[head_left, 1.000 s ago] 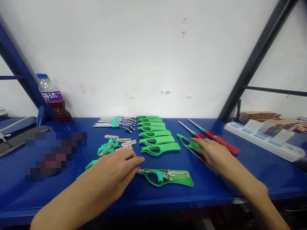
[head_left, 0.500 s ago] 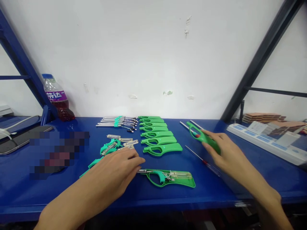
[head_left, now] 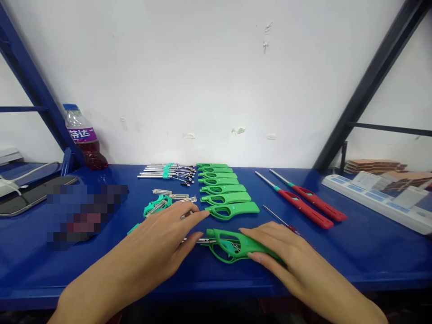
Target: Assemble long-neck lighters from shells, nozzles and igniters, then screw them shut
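My right hand (head_left: 283, 252) grips a green lighter shell half (head_left: 248, 243) between thumb and fingers. It holds this piece over another green shell half (head_left: 219, 257), which lies near the table's front with lighter parts in it. A turquoise trigger (head_left: 230, 247) shows through the handle opening. From the left end of the lower half sticks a metal tube (head_left: 204, 241). Close to that tube is my left hand (head_left: 168, 234), its thumb and index finger apart; its other fingers are mostly hidden.
Several green shell halves (head_left: 241, 209) lie in a column behind. Metal tubes with wires (head_left: 158, 171), clear fuel tanks (head_left: 178, 196) and turquoise triggers (head_left: 157, 204) are at left. Two red lighters (head_left: 303, 209), a screwdriver (head_left: 280, 220) and a power strip (head_left: 378, 202) lie right; a bottle (head_left: 84, 139) stands back left.
My right hand has brought the green shell half leftward and down from beside the red lighters to over the filled half. My left thumb and index finger have spread apart.
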The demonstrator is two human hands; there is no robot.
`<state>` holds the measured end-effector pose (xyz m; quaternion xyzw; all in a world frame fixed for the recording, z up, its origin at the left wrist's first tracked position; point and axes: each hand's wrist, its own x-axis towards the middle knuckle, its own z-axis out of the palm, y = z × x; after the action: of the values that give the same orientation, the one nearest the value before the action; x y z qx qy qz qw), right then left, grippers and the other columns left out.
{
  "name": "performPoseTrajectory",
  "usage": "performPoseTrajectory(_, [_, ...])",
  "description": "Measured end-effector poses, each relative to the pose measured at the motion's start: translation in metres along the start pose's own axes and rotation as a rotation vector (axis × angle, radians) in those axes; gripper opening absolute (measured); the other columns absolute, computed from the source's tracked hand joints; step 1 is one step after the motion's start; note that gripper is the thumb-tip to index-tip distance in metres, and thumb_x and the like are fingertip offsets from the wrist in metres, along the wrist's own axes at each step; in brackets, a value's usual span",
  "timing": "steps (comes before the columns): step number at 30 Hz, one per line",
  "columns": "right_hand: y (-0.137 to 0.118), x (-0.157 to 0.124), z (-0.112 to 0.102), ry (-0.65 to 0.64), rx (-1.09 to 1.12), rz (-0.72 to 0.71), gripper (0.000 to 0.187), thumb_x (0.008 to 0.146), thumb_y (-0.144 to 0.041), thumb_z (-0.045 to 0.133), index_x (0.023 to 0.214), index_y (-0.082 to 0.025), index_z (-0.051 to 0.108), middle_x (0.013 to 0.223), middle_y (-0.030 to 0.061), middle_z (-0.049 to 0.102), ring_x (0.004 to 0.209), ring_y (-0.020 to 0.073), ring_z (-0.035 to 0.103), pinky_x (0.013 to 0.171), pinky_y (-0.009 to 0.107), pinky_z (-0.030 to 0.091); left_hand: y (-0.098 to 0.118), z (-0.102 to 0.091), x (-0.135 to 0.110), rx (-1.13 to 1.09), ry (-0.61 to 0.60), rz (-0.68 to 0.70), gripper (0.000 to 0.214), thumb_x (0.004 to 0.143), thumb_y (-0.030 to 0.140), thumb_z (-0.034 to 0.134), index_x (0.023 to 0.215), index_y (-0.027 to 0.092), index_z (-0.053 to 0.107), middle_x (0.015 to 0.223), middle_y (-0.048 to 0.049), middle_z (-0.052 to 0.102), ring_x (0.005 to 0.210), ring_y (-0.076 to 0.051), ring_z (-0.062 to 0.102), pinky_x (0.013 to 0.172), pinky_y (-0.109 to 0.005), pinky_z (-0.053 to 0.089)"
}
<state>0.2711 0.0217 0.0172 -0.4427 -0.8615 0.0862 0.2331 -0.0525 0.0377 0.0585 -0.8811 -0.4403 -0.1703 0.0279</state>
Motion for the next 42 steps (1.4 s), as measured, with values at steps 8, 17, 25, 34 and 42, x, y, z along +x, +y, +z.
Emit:
performPoseTrajectory(8, [-0.008,0.005,0.011,-0.011,-0.031,-0.079,0.042,0.111,-0.039,0.059,0.152,-0.031,0.064,0.14,0.0048,0.075,0.127,0.0278,0.071,0.109,0.046,0.061,0.009,0.008,0.005,-0.068,-0.154,0.067,0.022,0.11,0.022,0.059,0.127,0.03,0.072,0.124,-0.0045,0.072,0.111,-0.026,0.071,0.094,-0.041,0.055])
performPoseTrajectory(17, [-0.008,0.003,0.018,0.046,-0.031,-0.098,0.043,0.109,-0.038,0.063,0.152,-0.033,0.065,0.142,0.0044,0.076,0.129,0.0277,0.071,0.109,0.044,0.061,0.009,0.02,0.008,-0.063,-0.189,0.093,0.018,0.107,0.016,0.062,0.114,0.027,0.074,0.114,-0.0026,0.073,0.104,-0.024,0.069,0.092,-0.038,0.049])
performPoseTrajectory(25, [-0.008,0.003,0.018,0.019,-0.011,-0.085,0.042,0.111,-0.041,0.059,0.151,-0.03,0.065,0.142,0.0058,0.075,0.129,0.0283,0.071,0.109,0.045,0.061,0.009,0.022,0.01,-0.071,-0.208,0.089,0.03,0.105,0.004,0.057,0.116,0.026,0.074,0.11,-0.0021,0.071,0.099,-0.023,0.069,0.087,-0.037,0.048])
performPoseTrajectory(34, [-0.009,0.005,0.02,-0.023,-0.016,-0.054,0.04,0.111,-0.038,0.059,0.15,-0.03,0.066,0.144,0.007,0.073,0.13,0.0296,0.069,0.112,0.049,0.059,0.006,0.025,0.009,-0.071,-0.209,0.096,0.032,0.103,0.003,0.059,0.118,0.027,0.074,0.112,-0.0021,0.073,0.101,-0.023,0.07,0.088,-0.036,0.049])
performPoseTrajectory(42, [-0.018,0.001,0.018,-0.013,-0.045,-0.054,0.056,0.112,-0.04,0.056,0.166,-0.035,0.045,0.164,0.0031,0.059,0.148,0.025,0.058,0.121,0.044,0.053,0.006,0.026,0.011,-0.08,-0.194,0.122,0.033,0.105,0.004,0.055,0.118,0.027,0.076,0.112,-0.0043,0.074,0.105,-0.024,0.071,0.094,-0.036,0.051])
